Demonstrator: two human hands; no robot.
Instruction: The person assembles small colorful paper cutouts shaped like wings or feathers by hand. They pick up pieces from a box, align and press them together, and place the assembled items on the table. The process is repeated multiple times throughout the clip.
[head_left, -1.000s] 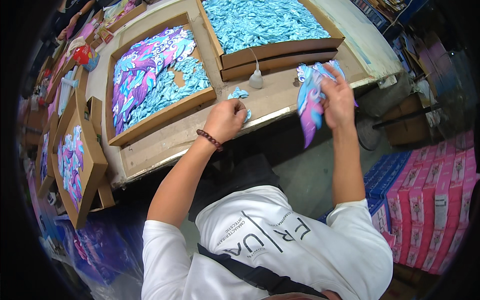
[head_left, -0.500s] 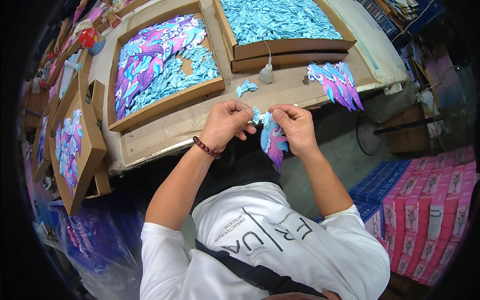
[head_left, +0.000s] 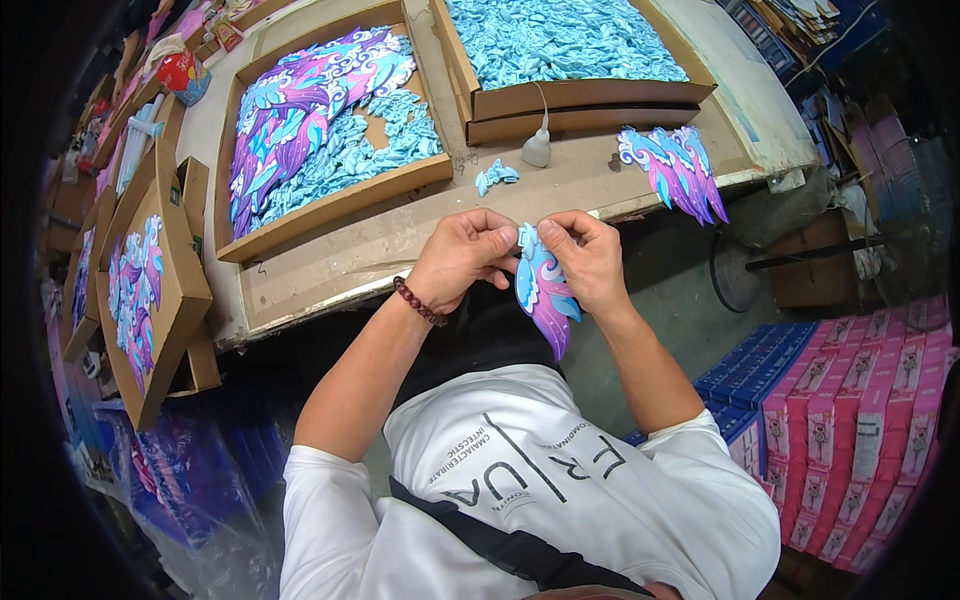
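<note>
We hold a wing-shaped cutout (head_left: 545,292) between our left hand (head_left: 462,255) and right hand (head_left: 585,258), just before the table (head_left: 340,262) edge. Behind our hands, small loose pieces (head_left: 496,177) lie on the table. A stack of cutouts (head_left: 675,168) lies to the right. Farther back sit two cardboard trays: the left tray (head_left: 330,210) holds cutouts and pieces, the right tray (head_left: 585,100) holds pieces. A small bottle (head_left: 537,150) stands before the right tray. Stacked boxes (head_left: 850,410) lie far right, below the table.

A long pale workbench (head_left: 330,262) runs across the top, above a grey concrete floor (head_left: 660,300). Pink and blue cartons (head_left: 860,420) stack at right.
</note>
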